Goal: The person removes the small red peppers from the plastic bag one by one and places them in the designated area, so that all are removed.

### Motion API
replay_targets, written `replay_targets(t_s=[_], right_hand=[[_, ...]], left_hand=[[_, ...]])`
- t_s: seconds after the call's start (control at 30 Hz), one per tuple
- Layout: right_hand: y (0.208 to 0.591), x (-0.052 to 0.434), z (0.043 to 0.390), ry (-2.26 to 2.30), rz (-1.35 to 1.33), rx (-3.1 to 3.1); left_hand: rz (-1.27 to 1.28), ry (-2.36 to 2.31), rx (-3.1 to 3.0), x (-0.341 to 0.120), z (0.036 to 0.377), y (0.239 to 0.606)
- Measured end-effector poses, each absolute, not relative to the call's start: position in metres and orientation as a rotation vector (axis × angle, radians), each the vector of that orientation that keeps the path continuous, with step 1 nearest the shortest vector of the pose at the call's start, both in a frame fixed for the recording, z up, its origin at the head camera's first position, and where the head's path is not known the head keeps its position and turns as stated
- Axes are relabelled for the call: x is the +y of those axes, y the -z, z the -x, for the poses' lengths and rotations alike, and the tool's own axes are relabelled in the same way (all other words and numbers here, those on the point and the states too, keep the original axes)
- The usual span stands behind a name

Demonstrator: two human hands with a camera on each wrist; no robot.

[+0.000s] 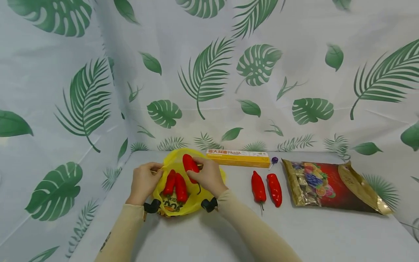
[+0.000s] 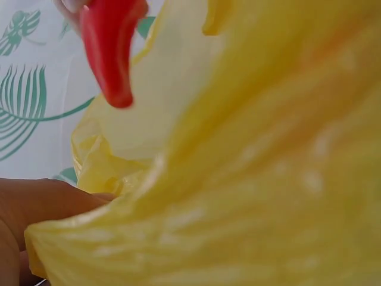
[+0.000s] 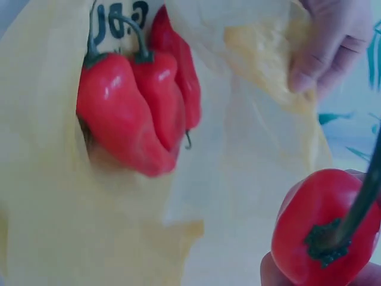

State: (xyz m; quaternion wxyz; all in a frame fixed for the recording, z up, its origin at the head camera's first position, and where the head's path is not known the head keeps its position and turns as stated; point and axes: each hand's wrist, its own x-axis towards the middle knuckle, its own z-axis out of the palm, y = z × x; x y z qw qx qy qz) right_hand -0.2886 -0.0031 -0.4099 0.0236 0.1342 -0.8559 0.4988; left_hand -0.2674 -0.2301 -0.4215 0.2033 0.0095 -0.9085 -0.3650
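A yellow plastic bag [image 1: 196, 205] stands with its mouth spread wide. My left hand [image 1: 144, 182] pinches its left rim; the left wrist view shows the thumb pressed on the film [image 2: 238, 226]. In my right hand [image 1: 209, 174] is a red pepper [image 1: 190, 163], gripped over the bag's mouth, its green stem pointing down toward me. Red peppers [image 3: 113, 107] lie inside the bag, with three visible in the right wrist view. Beneath them, dark printed lettering [image 1: 173, 204] shows in the bag.
Two more red peppers [image 1: 258, 187] lie on the white table right of the bag. Behind them are a yellow pasta box [image 1: 242, 160] and a purple lollipop [image 1: 274, 160]. Farther right lies a red and gold snack packet [image 1: 334, 187]. A leaf-patterned cloth [image 1: 209, 120] hangs behind.
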Motion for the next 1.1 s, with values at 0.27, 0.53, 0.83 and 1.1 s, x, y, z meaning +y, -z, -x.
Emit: replay_targets(t_s=[0.27,0.53,0.83,1.1], right_hand=[[0.396,0.027,0.282,-1.543,-0.338,-2.636],[0.398,0.058,0.284,-1.439,-0.199,-2.657],[0.426,0.097,0.29,-1.244,-0.049,-2.723],[0.452,0.123,0.293,-1.102,0.125,-2.867]], left_hand=[[-0.007,1.001,-2.531,-0.231,0.268,0.42],[-0.034,1.015,-2.559,-0.23,0.269,0.42],[-0.06,1.039,-2.591,-0.226,0.268,0.424],[-0.05,1.036,-2.602,-0.218,0.268,0.424]])
